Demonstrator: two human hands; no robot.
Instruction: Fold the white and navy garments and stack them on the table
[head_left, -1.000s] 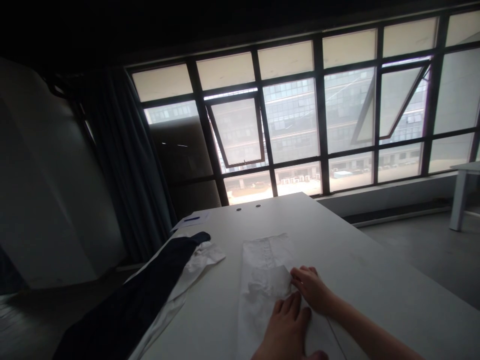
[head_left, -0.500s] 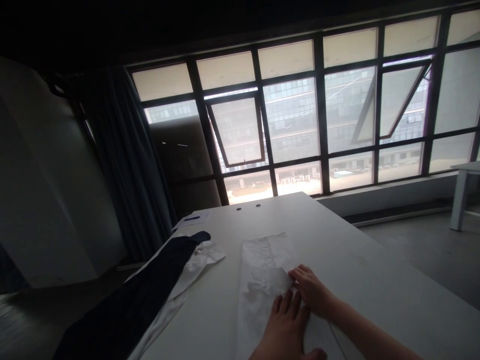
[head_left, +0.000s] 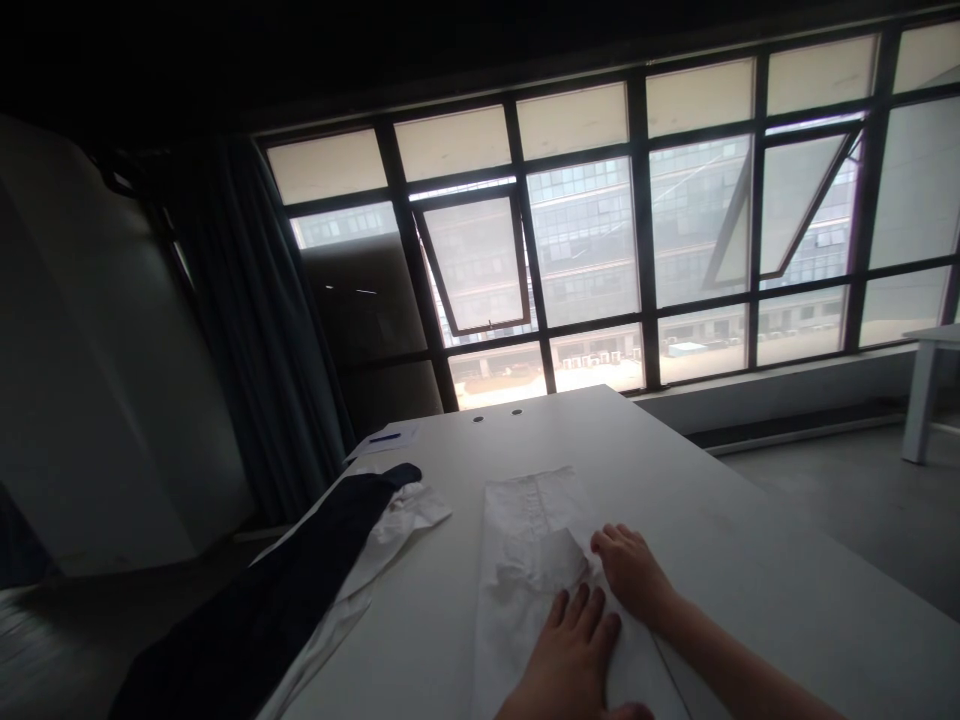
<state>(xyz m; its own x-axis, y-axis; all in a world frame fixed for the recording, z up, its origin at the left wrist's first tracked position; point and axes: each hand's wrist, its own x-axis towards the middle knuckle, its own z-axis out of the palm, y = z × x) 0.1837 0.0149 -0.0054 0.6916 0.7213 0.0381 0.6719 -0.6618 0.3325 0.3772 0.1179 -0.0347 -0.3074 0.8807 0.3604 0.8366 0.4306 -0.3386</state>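
A white garment (head_left: 514, 600), folded into a long strip, lies on the table in the lower middle of the head view. Its far end is flat, while a bunched, raised fold (head_left: 551, 560) crosses its middle. My left hand (head_left: 566, 650) rests on the near part, palm down with fingers spread. Just beyond it, my right hand (head_left: 634, 575) has its fingers curled together at the garment's right edge. The fingertips are partly hidden, but they seem to pinch the cloth there.
The white table (head_left: 675, 520) stretches toward the windows. Dark blue clothing (head_left: 285, 580) and white cloth (head_left: 409, 515) lie along its left side. A pen (head_left: 385, 438) sits on paper at the far left corner. Another white table (head_left: 919, 390) stands at right.
My right hand has shifted slightly right and away from my left hand, and the fold in the cloth beside it stands out more. My left hand has stayed nearly still.
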